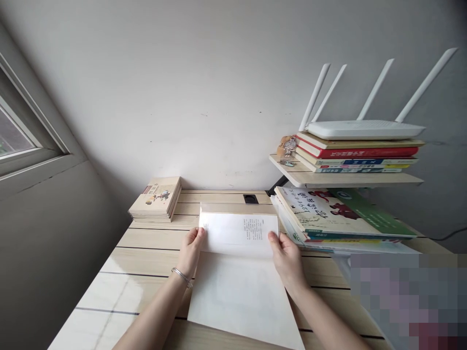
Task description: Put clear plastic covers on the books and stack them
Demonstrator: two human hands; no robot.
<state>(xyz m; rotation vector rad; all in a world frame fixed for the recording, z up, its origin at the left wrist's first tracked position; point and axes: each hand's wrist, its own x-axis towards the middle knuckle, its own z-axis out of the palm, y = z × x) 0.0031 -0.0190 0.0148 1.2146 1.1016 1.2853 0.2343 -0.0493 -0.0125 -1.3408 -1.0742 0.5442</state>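
An open book point(241, 287) with pale pages lies on the wooden desk point(146, 253) in front of me. Its far page point(239, 232), printed with small text, is folded up toward the wall. My left hand point(190, 252), a silver bracelet on its wrist, pinches the left edge of that page. My right hand point(286, 257) grips the page's right edge with thumb on top. Both hands are closed on the page.
A small stack of thin booklets point(156, 199) sits at the desk's back left. Right of me is a pile of books point(339, 218) under a shelf point(343, 179) carrying more books and a white router point(365, 129). A window point(18, 136) is on the left.
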